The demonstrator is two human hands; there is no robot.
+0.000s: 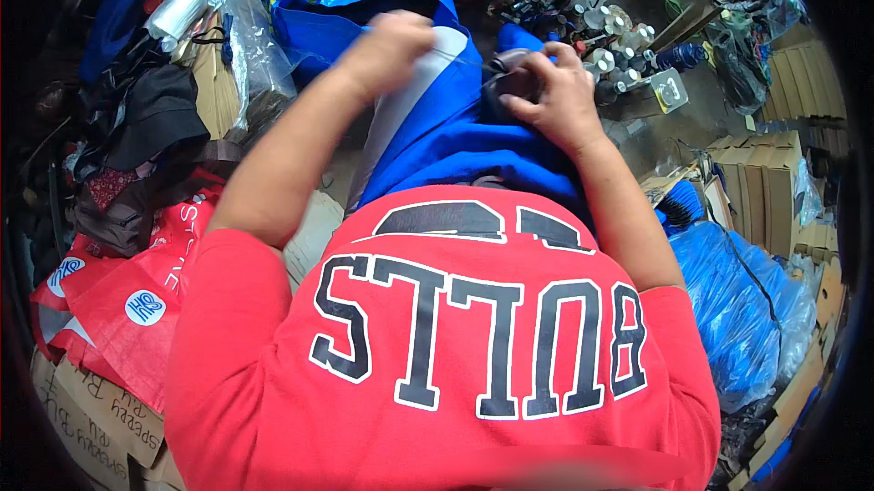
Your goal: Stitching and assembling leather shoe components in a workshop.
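Dark item (512, 89), its exact kind hard to make out, sits in the right hand (563, 95) just above the person's lap, close to the blue trousers (432, 141) with their pale side stripe. That hand pinches it, thumb below and fingers bent over the top. Across from it, the left hand (401, 47) is raised and motion-blurred, its fingers curled in; whether it grips anything cannot be told, though a thin strand (462, 59) seems to run between the 2 hands. Writing shows in several places: the red shirt (428, 436) carries 1 row of big dark letters edged in white, upside down from this view, with larger dark shapes above them. At the left, a red bag (191, 309) bears white lettering and 2 round white emblems with blue marks. Below it, cardboard (100, 414) has dark handwritten capitals, also inverted. Beyond the knees stand an open blue bag (319, 40) and, farther right, a cluster of bottles (619, 45) with white and red caps; any labels there are too small to read. Blue plastic (737, 318) bulges beside the right elbow.
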